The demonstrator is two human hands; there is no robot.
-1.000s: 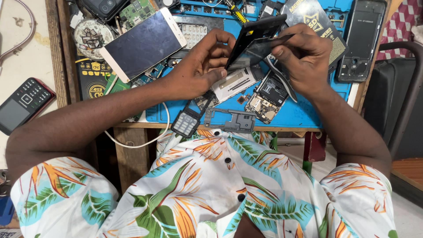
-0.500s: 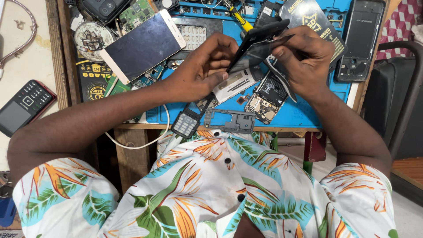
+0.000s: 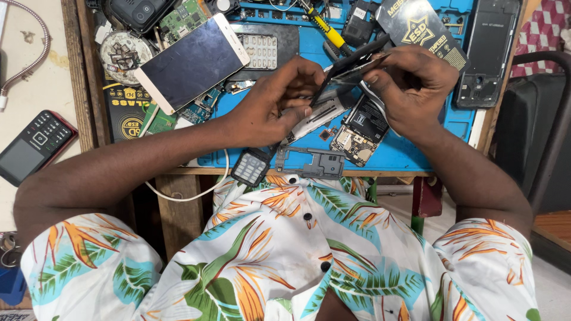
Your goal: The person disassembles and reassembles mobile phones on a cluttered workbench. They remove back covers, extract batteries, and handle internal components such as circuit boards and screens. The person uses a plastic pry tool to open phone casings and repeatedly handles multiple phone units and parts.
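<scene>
we've got our left hand [image 3: 276, 104] and right hand [image 3: 413, 89] both pinching a dark phone panel [image 3: 351, 62] over the blue mat [image 3: 404, 151], white-framed phone [image 3: 190, 62] far left

Wooden bench [image 3: 77, 89] with blue mat [image 3: 410, 151], white-framed phone [image 3: 193, 62], circuit board [image 3: 352, 144], grey frame [image 3: 312, 162].

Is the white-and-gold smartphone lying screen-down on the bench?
No: the white-and-gold smartphone lies screen-up, its dark glass showing, left of the left hand.
</scene>
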